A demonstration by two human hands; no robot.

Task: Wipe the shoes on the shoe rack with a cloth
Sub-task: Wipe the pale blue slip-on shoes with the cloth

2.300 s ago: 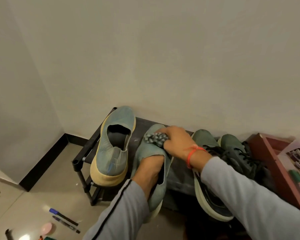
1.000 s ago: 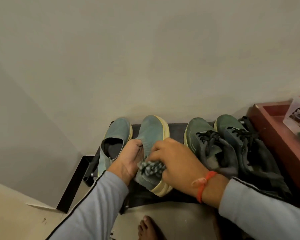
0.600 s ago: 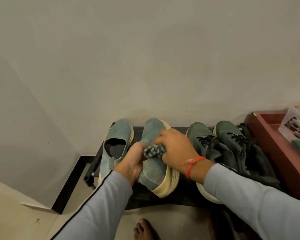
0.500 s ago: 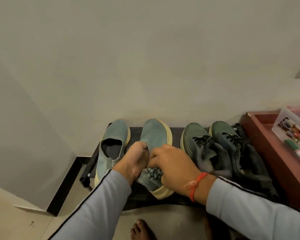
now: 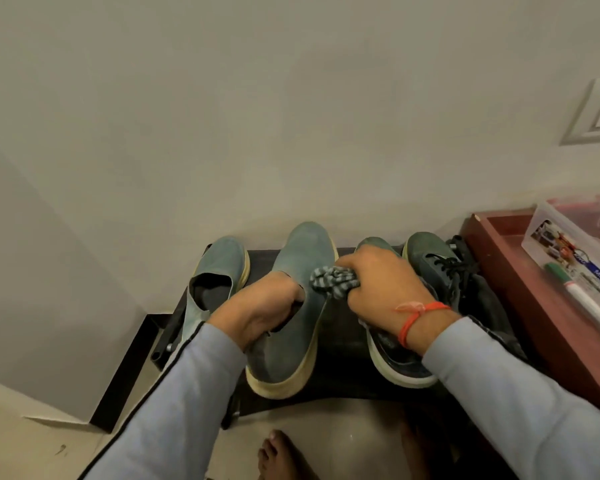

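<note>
Head view, looking down: the right hand sits just right of centre, fingers curled tight around a bunched striped cloth, which pokes out to the left of the knuckles and presses on the right edge of the teal slip-on shoe at mid-frame. An orange thread band circles that wrist, and the grey sleeve runs off to the lower right corner. The left hand lies just left of centre with its fingers tucked into the shoe's opening, gripping the collar; its fingertips are hidden inside. Its grey sleeve leads down to the lower left.

That shoe rests toe toward the wall on the dark top of the shoe rack, its cream sole at the near edge. Its matching teal shoe stands just to the left. Right of the cloth hand, two dark green laced sneakers sit side by side, partly covered by the wrist.

At the right edge a reddish-brown wooden tray holds a clear plastic box and a green-capped marker. A plain pale wall fills the upper frame, with a switch plate at upper right. Pale floor tiles and a bare foot show at the bottom.
</note>
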